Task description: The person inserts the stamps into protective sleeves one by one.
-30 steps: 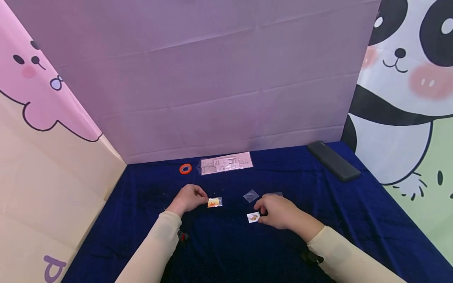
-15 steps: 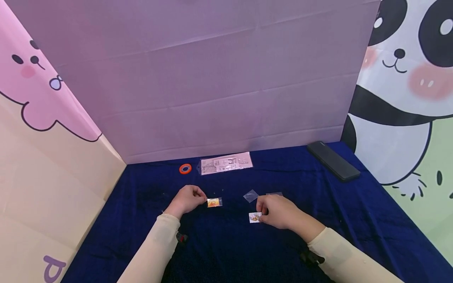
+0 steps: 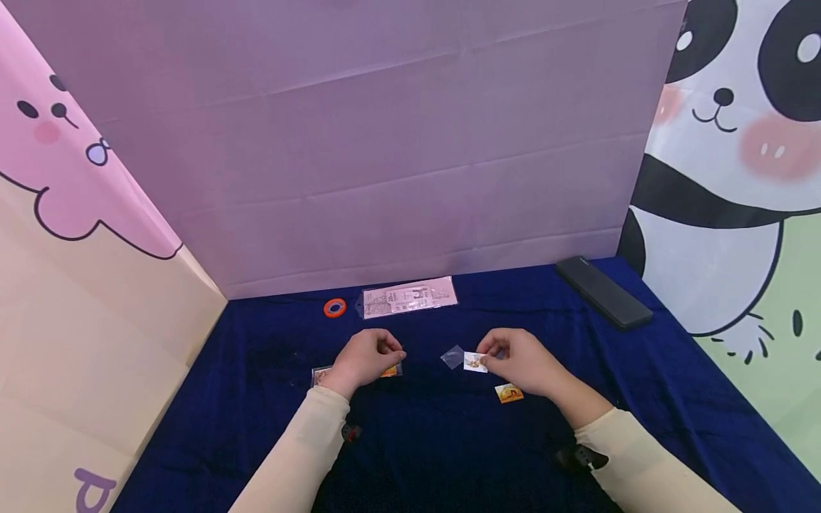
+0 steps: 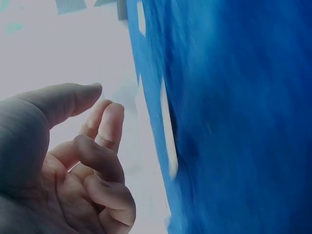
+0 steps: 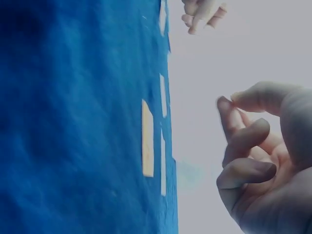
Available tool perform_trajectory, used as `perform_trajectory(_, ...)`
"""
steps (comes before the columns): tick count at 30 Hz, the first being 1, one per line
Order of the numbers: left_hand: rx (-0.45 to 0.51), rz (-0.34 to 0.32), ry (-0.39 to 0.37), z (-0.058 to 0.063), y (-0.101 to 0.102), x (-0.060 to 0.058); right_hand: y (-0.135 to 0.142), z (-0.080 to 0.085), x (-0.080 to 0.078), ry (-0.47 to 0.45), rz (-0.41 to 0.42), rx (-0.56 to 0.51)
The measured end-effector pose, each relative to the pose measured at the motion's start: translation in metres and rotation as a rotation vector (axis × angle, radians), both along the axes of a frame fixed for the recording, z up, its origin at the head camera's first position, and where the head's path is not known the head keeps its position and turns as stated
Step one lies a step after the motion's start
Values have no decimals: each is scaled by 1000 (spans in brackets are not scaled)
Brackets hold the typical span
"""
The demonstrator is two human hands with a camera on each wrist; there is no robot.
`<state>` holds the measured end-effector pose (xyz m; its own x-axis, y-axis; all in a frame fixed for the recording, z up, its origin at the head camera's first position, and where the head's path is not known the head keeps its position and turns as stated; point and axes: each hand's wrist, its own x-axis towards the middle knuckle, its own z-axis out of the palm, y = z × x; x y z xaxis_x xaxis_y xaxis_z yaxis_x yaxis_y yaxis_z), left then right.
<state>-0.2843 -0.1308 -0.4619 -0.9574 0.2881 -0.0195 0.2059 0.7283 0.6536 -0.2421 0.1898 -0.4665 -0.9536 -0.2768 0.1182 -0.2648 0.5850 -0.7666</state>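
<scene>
My right hand pinches a small, stamp-sized white picture card between thumb and fingers. In the right wrist view the thumb and index tips meet, but the card does not show against the bright background. A clear little sleeve lies just left of it. Below the hand lies a yellow-orange picture card. My left hand hovers over a sleeved orange card, partly covering it. Its fingers are loosely curled, thumb apart, nothing between them. Another sleeved card is partly hidden behind the left hand.
Along the back of the dark blue cloth lie an orange tape roll and a pink printed sheet in a plastic sleeve. A long black case is at the back right. Fabric walls surround the table.
My left hand has left the sleeved orange card's left edge and shifted right over it. My right hand has moved up with the white card, uncovering the yellow-orange card.
</scene>
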Motion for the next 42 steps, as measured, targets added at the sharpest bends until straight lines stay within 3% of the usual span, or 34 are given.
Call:
perform_trajectory(5,-31,-30,42,2,29,3,15,4,-7,33,-109,-107)
perform_trajectory(12,-103,-63,49,-7,64,-1,30,9,-13,10,-241,-223)
perform_trajectory(18,-164,-79,16,-10,85,-6,39,13,-15,-49,-216,-283)
perform_trajectory(27,-298,-75,71,-11,102,-8,43,14,-16,-56,-210,-317)
perform_trajectory(35,-149,-60,64,-14,101,-10,43,14,-16,-60,-195,-309)
perform_trajectory(42,22,-19,120,-7,93,-6,43,19,-14,-47,-194,-303)
